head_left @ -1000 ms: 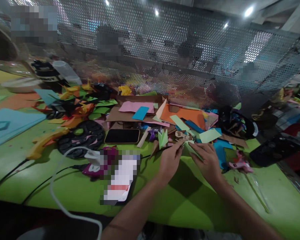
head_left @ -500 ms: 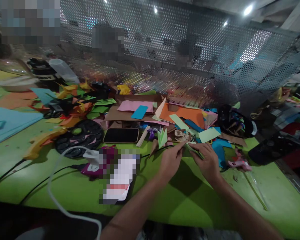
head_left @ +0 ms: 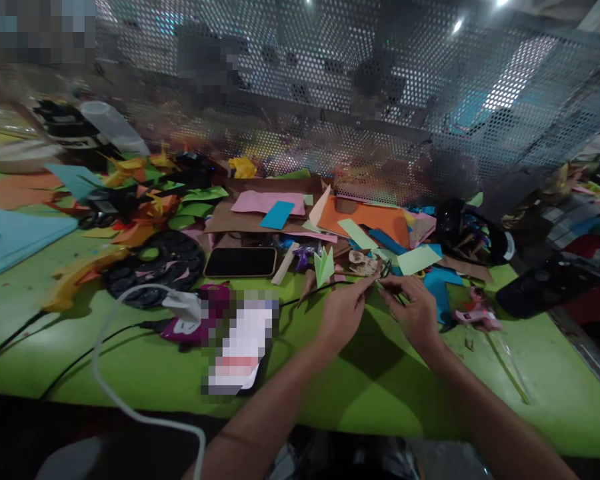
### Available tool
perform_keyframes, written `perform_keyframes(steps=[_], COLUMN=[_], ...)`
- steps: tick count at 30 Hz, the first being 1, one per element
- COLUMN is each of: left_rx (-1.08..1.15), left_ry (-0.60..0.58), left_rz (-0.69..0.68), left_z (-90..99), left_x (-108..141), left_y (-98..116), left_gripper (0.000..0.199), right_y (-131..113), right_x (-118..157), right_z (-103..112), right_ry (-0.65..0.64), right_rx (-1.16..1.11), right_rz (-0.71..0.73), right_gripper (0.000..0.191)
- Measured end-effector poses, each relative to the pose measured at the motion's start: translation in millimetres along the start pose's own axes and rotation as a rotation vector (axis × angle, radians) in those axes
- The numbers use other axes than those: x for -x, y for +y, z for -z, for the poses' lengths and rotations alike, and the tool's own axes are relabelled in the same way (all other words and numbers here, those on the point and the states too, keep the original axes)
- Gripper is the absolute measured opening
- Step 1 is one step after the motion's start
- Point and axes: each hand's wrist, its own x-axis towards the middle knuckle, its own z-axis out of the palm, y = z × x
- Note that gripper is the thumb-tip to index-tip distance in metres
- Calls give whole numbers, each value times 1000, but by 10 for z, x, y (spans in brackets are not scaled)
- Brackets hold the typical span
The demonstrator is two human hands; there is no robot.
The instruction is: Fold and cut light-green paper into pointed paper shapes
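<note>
My left hand (head_left: 344,308) and my right hand (head_left: 410,303) meet above the table, fingers closed in a pinch. Between their fingertips shows a sliver of light-green paper (head_left: 379,283); the fingers hide most of it. Just left of my left hand stands a pleated light-green paper piece (head_left: 324,267). Crumpled tan paper (head_left: 363,263) lies right beyond my fingertips. A light-green paper strip (head_left: 419,259) and blue paper (head_left: 437,293) lie beside my right hand.
Around lie a black phone (head_left: 241,262), a lit phone (head_left: 240,347), a purple power socket (head_left: 187,327) with a white cable, a yellow glue gun (head_left: 83,277), a pink glue gun (head_left: 477,313), a black round tray (head_left: 155,270) and a black cup (head_left: 530,293). A perforated metal screen (head_left: 290,120) stands behind.
The green paper showed more between my hands before; now my fingers cover most of it. My fingertips have shifted slightly, and the whole view has tilted a little.
</note>
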Motion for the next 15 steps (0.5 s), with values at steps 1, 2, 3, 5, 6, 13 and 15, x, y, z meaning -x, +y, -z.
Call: perform_keyframes(steps=[1, 2, 3, 5, 6, 13, 15], left_rx=[7, 16, 25, 48, 63, 191, 242], left_ry=[-1, 0, 3, 7, 9, 53, 63], left_rz=[-4, -6, -6, -3, 2, 40, 45], left_z=[-4, -9, -14, -25, -30, -39, -41], left_x=[0, -1, -1, -2, -3, -24, -24], left_y=[-3, -5, -8, -13, -14, -37, -44], left_gripper=[54, 55, 53, 49, 46, 39, 38], right_y=[-1, -2, -4, -7, -8, 0, 3], right_x=[-3, -7, -10, -13, -12, 3, 3], right_z=[5, 10, 14, 16, 14, -31, -36], right_ry=[-7, -10, -11, -8, -8, -40, -46], right_rx=[10, 17, 22, 28, 29, 1, 6], right_rz=[6, 10, 12, 11, 9, -34, -30], right_gripper=[8, 8, 8, 7, 7, 10, 11])
